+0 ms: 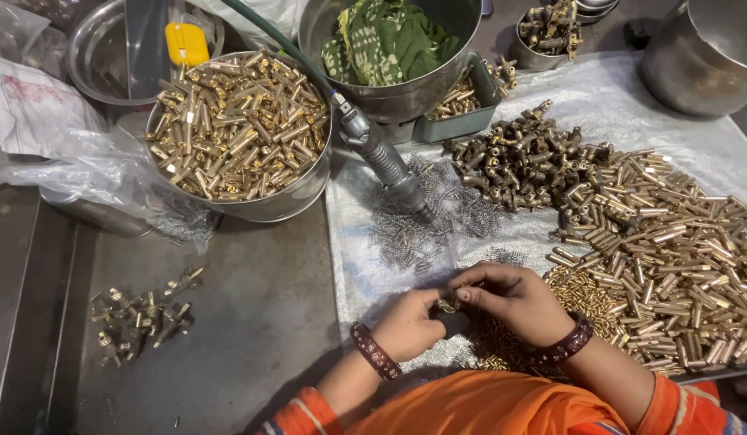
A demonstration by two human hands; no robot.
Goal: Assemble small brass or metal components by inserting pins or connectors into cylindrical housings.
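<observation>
My left hand (408, 324) and my right hand (514, 300) meet low in the middle, over a clear plastic sheet (623, 97). Together the fingertips pinch a small brass part (448, 305), and a dark round piece (454, 323) shows just below them. Both wrists wear dark bangles, and orange sleeves fill the bottom edge. Small silver springs (414, 229) lie scattered just beyond my hands. A heap of tiny brass pieces (587, 294) sits right of my right hand.
A steel bowl (269, 205) full of brass tubes stands at the upper left. A pneumatic tool (381, 157) with a green hose lies across the middle. Dark fittings (527, 165) and a big pile of brass tubes (680, 258) cover the right. Assembled parts (144, 314) lie left.
</observation>
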